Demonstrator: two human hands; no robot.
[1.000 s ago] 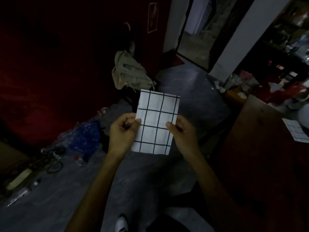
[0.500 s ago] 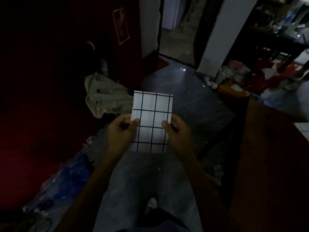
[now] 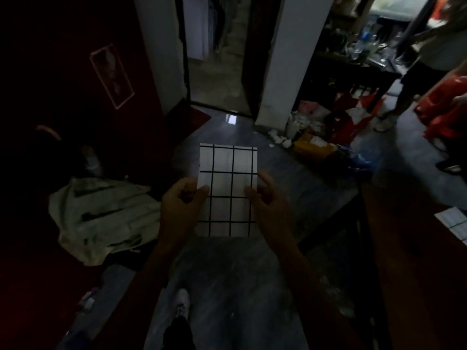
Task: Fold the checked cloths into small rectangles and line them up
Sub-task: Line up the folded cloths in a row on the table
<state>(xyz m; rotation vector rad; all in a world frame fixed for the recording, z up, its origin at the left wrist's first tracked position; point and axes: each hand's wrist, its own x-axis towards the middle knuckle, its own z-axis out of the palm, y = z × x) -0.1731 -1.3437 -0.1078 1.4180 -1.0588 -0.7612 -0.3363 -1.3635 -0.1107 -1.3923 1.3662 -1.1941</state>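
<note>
A white cloth with a black check [image 3: 228,178], folded into a tall rectangle, is held upright in the air in front of me. My left hand [image 3: 182,200] pinches its left edge with thumb on the front. Its right edge is pinched the same way by my right hand [image 3: 265,200]. A second folded checked cloth [image 3: 453,224] lies on the dark wooden table [image 3: 409,261] at the far right, cut off by the frame edge.
A pale green bag [image 3: 101,218] lies on the floor at left. Clutter and an orange bag [image 3: 316,145] sit by the white pillar [image 3: 285,59]. Another person [image 3: 434,51] stands at the top right. My shoe [image 3: 182,303] shows below.
My view has swung to the right and up, bringing the doorway, pillar and standing person into view. The cloth stays pinched between both hands, now held straighter.
</note>
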